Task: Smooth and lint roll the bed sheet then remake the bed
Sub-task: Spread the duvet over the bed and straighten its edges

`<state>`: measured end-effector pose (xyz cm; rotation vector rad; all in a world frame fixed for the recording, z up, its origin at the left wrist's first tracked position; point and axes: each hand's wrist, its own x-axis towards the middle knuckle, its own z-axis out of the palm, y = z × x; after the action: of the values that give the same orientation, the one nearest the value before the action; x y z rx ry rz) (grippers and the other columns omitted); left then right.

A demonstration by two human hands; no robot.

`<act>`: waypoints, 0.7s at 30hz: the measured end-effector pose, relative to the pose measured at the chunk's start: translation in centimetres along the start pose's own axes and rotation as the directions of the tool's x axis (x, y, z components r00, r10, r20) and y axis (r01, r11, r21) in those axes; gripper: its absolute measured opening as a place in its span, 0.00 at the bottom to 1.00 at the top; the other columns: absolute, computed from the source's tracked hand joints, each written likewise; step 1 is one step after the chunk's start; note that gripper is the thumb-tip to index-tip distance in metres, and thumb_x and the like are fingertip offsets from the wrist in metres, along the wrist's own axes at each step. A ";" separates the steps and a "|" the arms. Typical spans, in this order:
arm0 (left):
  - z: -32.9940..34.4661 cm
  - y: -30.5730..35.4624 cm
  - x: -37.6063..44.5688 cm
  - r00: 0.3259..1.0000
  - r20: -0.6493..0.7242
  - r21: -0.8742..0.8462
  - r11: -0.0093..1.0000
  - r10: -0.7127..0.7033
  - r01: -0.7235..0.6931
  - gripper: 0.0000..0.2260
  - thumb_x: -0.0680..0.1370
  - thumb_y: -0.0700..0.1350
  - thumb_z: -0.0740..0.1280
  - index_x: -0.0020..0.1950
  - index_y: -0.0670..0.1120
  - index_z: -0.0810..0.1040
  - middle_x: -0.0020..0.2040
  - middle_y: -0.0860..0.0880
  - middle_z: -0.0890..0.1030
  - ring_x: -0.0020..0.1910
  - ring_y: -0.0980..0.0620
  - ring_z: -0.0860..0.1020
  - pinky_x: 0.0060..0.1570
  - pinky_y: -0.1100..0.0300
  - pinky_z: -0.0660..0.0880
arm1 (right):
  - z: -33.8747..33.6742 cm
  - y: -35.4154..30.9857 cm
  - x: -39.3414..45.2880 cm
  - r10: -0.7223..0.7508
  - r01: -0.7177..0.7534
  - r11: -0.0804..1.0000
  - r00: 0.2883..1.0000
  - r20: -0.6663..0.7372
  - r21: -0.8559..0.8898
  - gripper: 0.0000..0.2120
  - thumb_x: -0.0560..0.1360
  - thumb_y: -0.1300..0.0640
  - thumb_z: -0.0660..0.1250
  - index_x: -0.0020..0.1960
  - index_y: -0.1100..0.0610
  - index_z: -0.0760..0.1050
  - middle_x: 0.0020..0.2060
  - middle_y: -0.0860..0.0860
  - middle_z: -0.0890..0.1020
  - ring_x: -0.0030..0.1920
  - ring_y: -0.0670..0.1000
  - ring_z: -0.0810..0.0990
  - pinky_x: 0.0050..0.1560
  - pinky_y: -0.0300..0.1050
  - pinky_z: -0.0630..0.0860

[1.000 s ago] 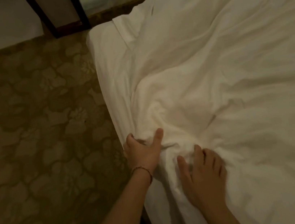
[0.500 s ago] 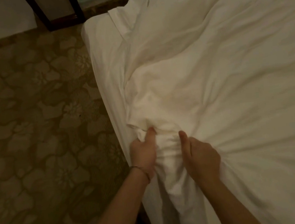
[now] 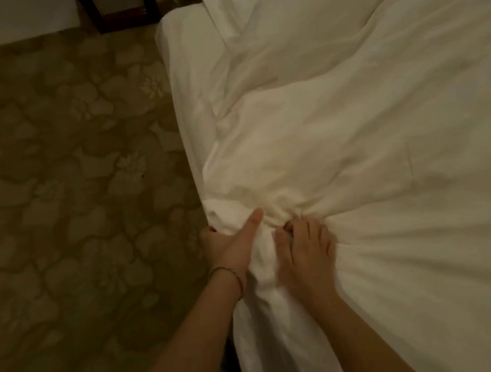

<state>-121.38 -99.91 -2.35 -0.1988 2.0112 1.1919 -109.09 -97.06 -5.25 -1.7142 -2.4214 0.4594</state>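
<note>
A white, wrinkled bed sheet (image 3: pixel 354 113) covers the bed and fills the right of the head view. At the bed's left edge the cloth is bunched into a thick fold. My left hand (image 3: pixel 231 247), with a thin bracelet on the wrist, grips that fold from the left, thumb lying over the top. My right hand (image 3: pixel 305 253) clutches the same bunch from the right with curled fingers. Creases fan out from both hands across the sheet. No lint roller is in view.
Patterned olive carpet (image 3: pixel 61 211) lies to the left of the bed. Dark wooden furniture legs (image 3: pixel 119 14) stand at the top near the bed's far corner, beside a pale wall base (image 3: pixel 3 21).
My hands went from resting spread on the sheet to gathering it. The bunch has drawn tighter toward the bed's left edge, and creases now radiate from my grip.
</note>
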 end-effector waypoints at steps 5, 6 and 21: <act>-1.0 1.8 -0.7 0.971 0.238 -0.109 0.993 -0.017 0.044 0.10 0.71 0.43 0.80 0.46 0.48 0.81 0.49 0.49 0.85 0.39 0.58 0.81 0.35 0.66 0.78 | -1.3 -1.8 0.0 0.011 -0.004 0.976 1.000 -0.030 0.218 0.17 0.80 0.45 0.50 0.54 0.53 0.72 0.55 0.51 0.75 0.58 0.58 0.72 0.62 0.52 0.65; -1.8 2.4 -0.4 0.967 0.255 -0.171 0.985 0.017 0.028 0.10 0.70 0.40 0.80 0.46 0.48 0.82 0.48 0.49 0.85 0.38 0.57 0.83 0.35 0.65 0.79 | -2.0 -2.4 0.2 0.005 0.012 0.967 0.998 -0.067 0.256 0.17 0.79 0.45 0.51 0.56 0.53 0.73 0.58 0.51 0.75 0.60 0.57 0.72 0.63 0.52 0.63; -4.0 3.0 5.5 0.933 0.352 -0.209 0.978 0.066 0.009 0.35 0.61 0.64 0.76 0.64 0.54 0.74 0.57 0.58 0.81 0.55 0.58 0.80 0.51 0.63 0.78 | 1.6 -5.1 0.5 -0.067 0.070 0.996 0.995 0.068 -0.048 0.26 0.79 0.40 0.50 0.72 0.51 0.64 0.73 0.54 0.65 0.74 0.57 0.63 0.70 0.59 0.58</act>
<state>-128.75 -100.22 -3.01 -0.0484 1.5779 1.3504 -114.28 -98.42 -5.13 -1.6545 -2.5496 0.4571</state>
